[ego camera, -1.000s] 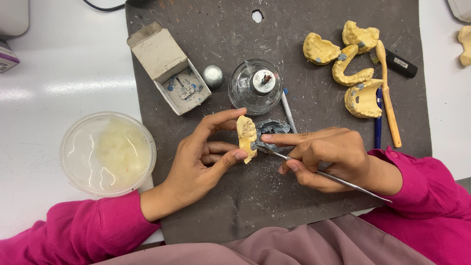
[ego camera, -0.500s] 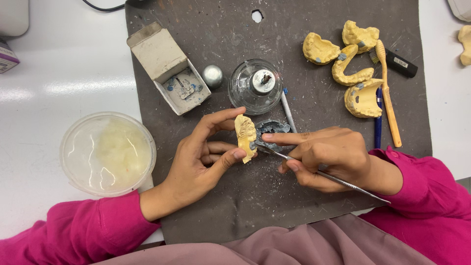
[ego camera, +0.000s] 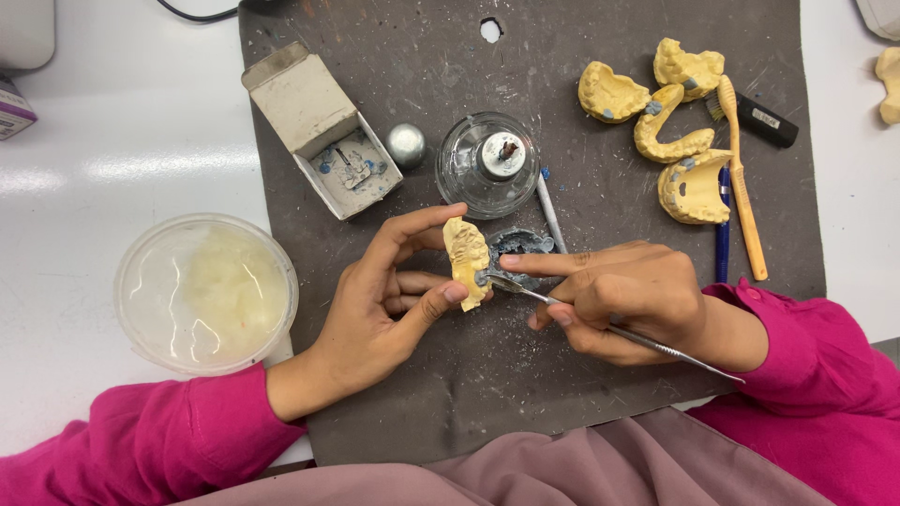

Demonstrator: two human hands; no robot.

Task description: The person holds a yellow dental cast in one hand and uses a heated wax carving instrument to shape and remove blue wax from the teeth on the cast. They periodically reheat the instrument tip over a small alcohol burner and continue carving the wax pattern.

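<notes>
We see almost nothing changed over the last second: both hands sit where they were, so the work on the cast looks slow and fine rather than a fresh reach.

Nearest us, the left hand [ego camera: 375, 314] pinches the small yellow plaster dental cast [ego camera: 467, 260] between thumb and forefinger, holding it on edge just above the dark grey scuffed work mat [ego camera: 412, 122]. The right hand [ego camera: 623, 295] is clenched pen-style around the thin steel carving instrument [ego camera: 647, 342], forefinger stretched along the shaft, and its tip touches the lower side of the cast, where a grey-blue dab shows. That tip has stayed on the same spot, which we judge means the same small area is being worked.

Just behind the cast lies a small dark dish of grey-blue wax [ego camera: 521, 245]. Beyond it stands 1 clear glass spirit lamp [ego camera: 487, 164] with its wick exposed, a silver metal cap [ego camera: 406, 145] beside it, and an open white cardboard box [ego camera: 319, 126]. To the left, off the mat, sits a round clear plastic tub [ego camera: 202, 290]. Far right lie 4 more yellow plaster casts [ego camera: 661, 122].
</notes>
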